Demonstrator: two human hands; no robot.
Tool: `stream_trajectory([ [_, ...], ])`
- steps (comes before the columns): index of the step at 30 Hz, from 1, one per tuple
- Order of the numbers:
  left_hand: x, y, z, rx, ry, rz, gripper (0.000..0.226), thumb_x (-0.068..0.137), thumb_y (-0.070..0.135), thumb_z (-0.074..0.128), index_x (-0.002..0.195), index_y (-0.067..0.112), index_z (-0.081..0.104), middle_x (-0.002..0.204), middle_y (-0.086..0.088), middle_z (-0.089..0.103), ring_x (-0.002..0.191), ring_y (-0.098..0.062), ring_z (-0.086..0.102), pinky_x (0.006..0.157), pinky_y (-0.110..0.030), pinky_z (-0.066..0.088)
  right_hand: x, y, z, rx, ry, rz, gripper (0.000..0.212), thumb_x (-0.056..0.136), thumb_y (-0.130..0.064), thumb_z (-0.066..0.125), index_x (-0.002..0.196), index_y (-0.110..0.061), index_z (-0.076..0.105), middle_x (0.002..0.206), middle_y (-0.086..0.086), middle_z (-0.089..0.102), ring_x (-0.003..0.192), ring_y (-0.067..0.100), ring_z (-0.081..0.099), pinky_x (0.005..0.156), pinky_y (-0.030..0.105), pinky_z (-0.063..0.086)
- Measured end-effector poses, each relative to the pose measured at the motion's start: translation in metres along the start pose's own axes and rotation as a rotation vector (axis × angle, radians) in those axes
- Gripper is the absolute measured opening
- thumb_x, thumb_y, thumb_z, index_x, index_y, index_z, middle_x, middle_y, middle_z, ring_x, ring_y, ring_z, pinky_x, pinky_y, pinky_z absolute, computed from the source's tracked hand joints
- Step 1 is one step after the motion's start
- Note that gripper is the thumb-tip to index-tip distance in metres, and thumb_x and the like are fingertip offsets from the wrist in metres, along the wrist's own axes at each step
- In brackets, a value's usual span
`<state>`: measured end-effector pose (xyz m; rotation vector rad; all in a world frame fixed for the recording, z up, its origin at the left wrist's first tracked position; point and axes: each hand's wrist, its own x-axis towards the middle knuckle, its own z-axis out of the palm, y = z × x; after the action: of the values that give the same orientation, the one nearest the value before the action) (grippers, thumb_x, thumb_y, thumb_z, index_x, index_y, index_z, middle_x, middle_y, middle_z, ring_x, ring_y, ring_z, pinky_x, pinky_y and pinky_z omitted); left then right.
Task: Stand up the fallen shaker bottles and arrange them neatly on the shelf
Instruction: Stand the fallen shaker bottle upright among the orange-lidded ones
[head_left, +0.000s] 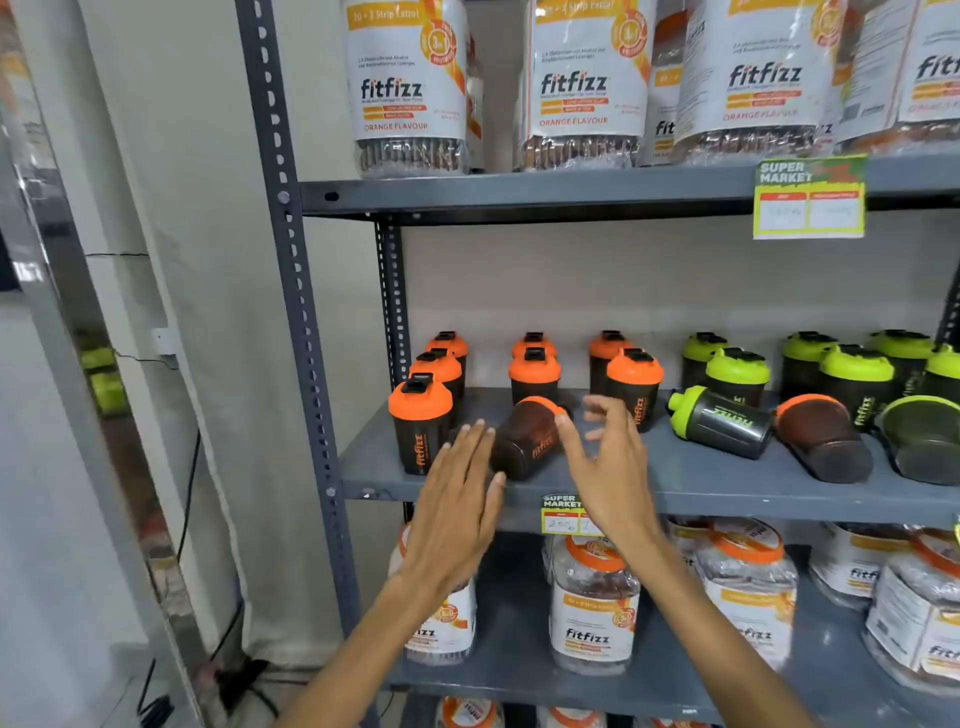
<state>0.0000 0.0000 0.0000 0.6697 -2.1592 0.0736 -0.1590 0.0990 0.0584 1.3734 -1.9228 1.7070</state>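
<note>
On the grey middle shelf (701, 483) a dark shaker with an orange lid (527, 439) lies on its side, base toward me. My left hand (457, 499) is open just left of it, fingers spread. My right hand (605, 462) is open just right of it, fingers apart, holding nothing. Further right lie a fallen green-lidded shaker (722, 421), a fallen orange-lidded shaker (823, 441) and a fallen green-lidded one (924, 441) at the frame edge. Several upright orange-lidded shakers (421, 421) stand at the left, upright green-lidded ones (737, 376) at the right.
Large fitfizz jars (410, 88) fill the shelf above and more jars (592, 613) the shelf below. A price tag (561, 514) hangs on the middle shelf's front edge, another tag (808, 197) on the upper one. The perforated grey upright (306, 332) bounds the left.
</note>
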Motion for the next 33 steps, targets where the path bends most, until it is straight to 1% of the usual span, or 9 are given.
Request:
stream_trajectory([
  [2,-0.008,-0.008,0.005,0.055,-0.071,-0.057,0.060,0.105,0.044,0.020,0.157,0.015,0.028,0.166,-0.002,0.026,0.154,-0.015,0.022,0.127,-0.030,0.008,0.008,0.009,0.013,-0.074,-0.116,0.151,0.061,0.091,-0.053,0.056,0.135,-0.013,0.042,0.135,0.013,0.050,0.122,0.028,0.053,0.094,0.033,0.043],
  [4,-0.017,-0.013,0.013,0.080,-0.161,-0.126,0.065,0.103,0.048,0.015,0.157,0.015,0.027,0.166,-0.005,0.027,0.155,-0.017,0.021,0.123,-0.027,0.003,0.018,0.015,0.026,-0.181,-0.213,0.280,0.077,0.089,-0.059,0.055,0.140,-0.005,0.037,0.141,0.021,0.044,0.132,0.038,0.043,0.101,0.043,0.040],
  [9,-0.012,-0.017,0.024,0.159,-0.273,-0.101,0.060,0.105,0.043,0.018,0.157,0.012,0.026,0.164,-0.008,0.029,0.154,-0.020,0.023,0.124,-0.029,-0.001,0.051,0.018,0.055,-0.192,-0.298,0.524,0.110,0.077,-0.082,0.046,0.144,0.004,0.029,0.145,0.029,0.040,0.138,0.044,0.031,0.110,0.051,0.031],
  [11,-0.010,-0.019,0.027,0.204,-0.305,-0.085,0.061,0.106,0.042,0.017,0.157,0.011,0.025,0.164,-0.008,0.029,0.154,-0.020,0.022,0.125,-0.031,0.000,0.059,0.021,0.062,-0.204,-0.349,0.589,0.114,0.075,-0.084,0.046,0.147,0.002,0.028,0.148,0.027,0.038,0.139,0.044,0.031,0.112,0.051,0.029],
  [17,-0.008,-0.023,0.032,0.243,-0.315,-0.077,0.058,0.106,0.038,0.017,0.156,0.011,0.029,0.162,-0.008,0.036,0.152,-0.020,0.028,0.124,-0.031,0.000,0.067,0.035,0.069,-0.041,-0.357,0.603,0.086,0.072,-0.070,0.064,0.130,-0.008,0.054,0.129,0.017,0.059,0.121,0.037,0.053,0.100,0.041,0.043],
  [25,-0.005,-0.027,0.038,0.232,-0.319,-0.057,0.059,0.106,0.040,0.014,0.157,0.013,0.029,0.162,-0.007,0.035,0.152,-0.020,0.029,0.124,-0.031,0.001,0.061,0.048,0.041,0.181,-0.231,0.575,0.068,0.064,-0.050,0.076,0.115,-0.010,0.056,0.106,0.014,0.069,0.091,0.027,0.067,0.078,0.041,0.058],
  [27,-0.001,-0.027,0.039,0.226,-0.324,-0.044,0.060,0.105,0.041,0.013,0.156,0.012,0.029,0.161,-0.007,0.036,0.152,-0.019,0.029,0.125,-0.032,0.004,0.059,0.047,0.034,0.195,-0.194,0.538,0.070,0.059,-0.049,0.077,0.116,-0.013,0.058,0.109,0.013,0.066,0.098,0.030,0.067,0.085,0.046,0.058],
  [30,0.010,-0.027,0.042,0.228,-0.346,-0.031,0.058,0.106,0.039,0.016,0.155,0.011,0.030,0.161,-0.008,0.037,0.151,-0.020,0.030,0.127,-0.035,0.010,0.056,0.042,0.031,0.046,-0.068,0.418,0.077,0.056,-0.051,0.077,0.121,-0.017,0.055,0.114,0.006,0.053,0.099,0.024,0.057,0.083,0.035,0.052],
  [33,0.018,-0.025,0.046,0.234,-0.357,-0.050,0.057,0.107,0.038,0.018,0.155,0.011,0.032,0.161,-0.009,0.037,0.151,-0.022,0.030,0.126,-0.037,0.013,0.056,0.033,0.041,-0.038,0.027,0.264,0.091,0.057,-0.045,0.084,0.131,-0.016,0.040,0.121,0.007,0.038,0.100,0.019,0.043,0.083,0.030,0.041],
])
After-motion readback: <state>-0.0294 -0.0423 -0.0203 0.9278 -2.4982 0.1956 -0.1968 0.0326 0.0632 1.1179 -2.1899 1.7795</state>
